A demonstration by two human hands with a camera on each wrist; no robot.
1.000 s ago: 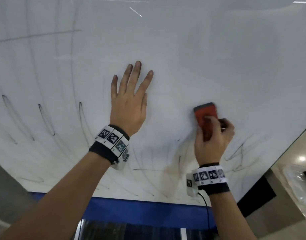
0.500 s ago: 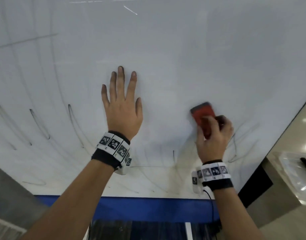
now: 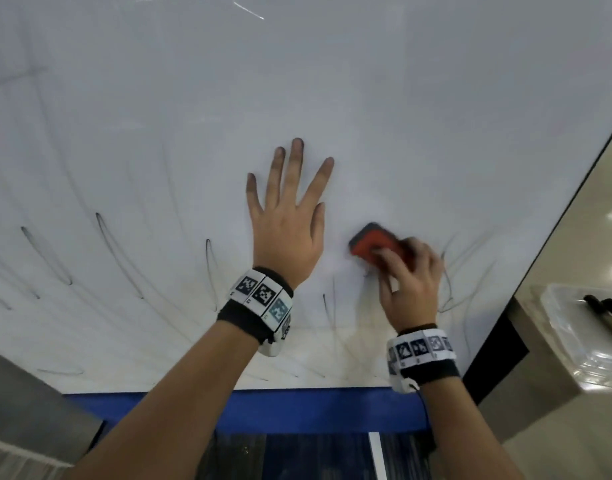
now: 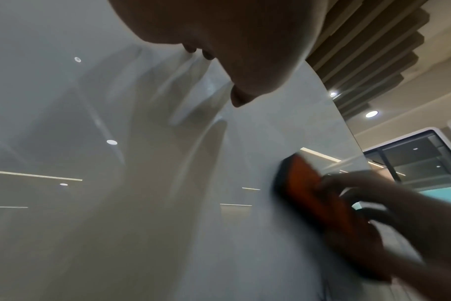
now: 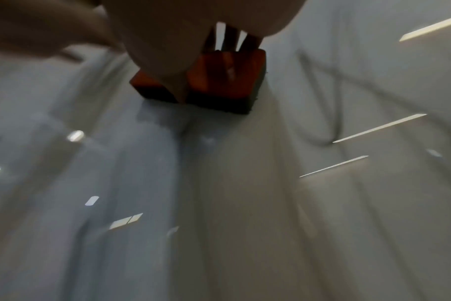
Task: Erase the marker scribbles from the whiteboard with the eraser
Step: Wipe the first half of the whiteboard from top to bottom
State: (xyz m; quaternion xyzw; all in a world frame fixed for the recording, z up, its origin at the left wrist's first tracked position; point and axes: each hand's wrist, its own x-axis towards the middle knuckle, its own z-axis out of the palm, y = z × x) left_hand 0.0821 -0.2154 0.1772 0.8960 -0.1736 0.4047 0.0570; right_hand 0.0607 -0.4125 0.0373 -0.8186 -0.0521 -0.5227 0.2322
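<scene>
Red and blurry, the eraser point(image 3: 375, 244) has slid to the left since half a second ago and now lies tilted, with its top corner leaning toward the left hand point(image 3: 286, 233). Before, it stood more upright and sat farther from that hand. The left hand's fingers point(image 3: 295, 168) were close together then; now they are spread apart.

The right hand point(image 3: 409, 284) has its fingers curled over the eraser and holds it tight. The thumb presses the near side, as the right wrist view shows, and the other fingers wrap over the far end. The eraser's dark bottom pad is flat against the whiteboard point(image 3: 401, 116).

The left hand lies flat on the whiteboard with straight, spread fingers and holds nothing. Its fingertips look dark and smudged.

The eraser is red on top with a dark felt layer under it. It sits low on the board, just beside the left hand's thumb.

Thin black scribbles point(image 3: 451, 282) loop on the board right of the right hand. More curved black marks point(image 3: 119, 254) stay on the left part of the board. A short mark point(image 3: 327, 306) sits between the two wrists. Faint grey smears show where the eraser rubs.

A blue strip point(image 3: 297, 408) runs under the board. Off to the right is a clear tray point(image 3: 574, 320) with dark markers point(image 3: 606, 308) in it.
</scene>
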